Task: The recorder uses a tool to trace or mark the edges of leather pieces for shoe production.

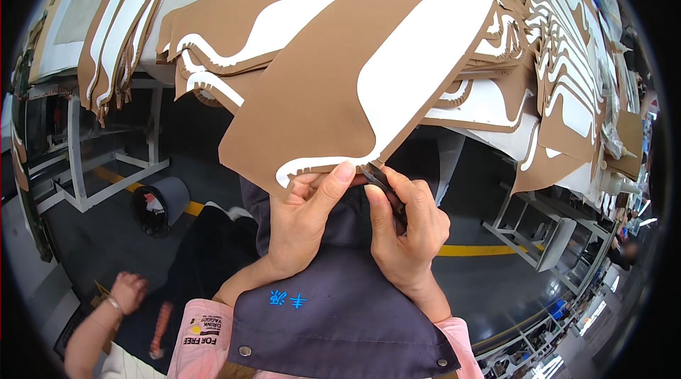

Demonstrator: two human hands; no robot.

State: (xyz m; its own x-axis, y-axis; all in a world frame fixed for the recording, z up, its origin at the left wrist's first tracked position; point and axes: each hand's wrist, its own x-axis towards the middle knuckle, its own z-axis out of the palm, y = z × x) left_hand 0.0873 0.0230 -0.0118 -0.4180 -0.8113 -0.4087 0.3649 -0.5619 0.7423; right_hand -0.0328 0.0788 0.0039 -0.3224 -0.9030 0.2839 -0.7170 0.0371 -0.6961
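A large brown sheet piece (314, 92) with a white curved panel (409, 60) lies across the work table's near edge, its lower end lifted towards me. My left hand (311, 209) pinches its folded, notched lower edge between thumb and fingers. In my right hand (409, 219) are small dark snips (383, 187), their tips at that same edge, just right of my left thumb. Whether the blades are apart cannot be told. More brown and white pieces (229, 33) are stacked beneath and behind the held one.
Overlapping brown pieces (569, 70) lie at the table's right, beside plastic bottles (622, 185). Long strips (111, 33) hang over its left edge. A grey waste bin (173, 201) stands on the floor at left, near another person's arm (101, 320). Metal frames (80, 166) stand below.
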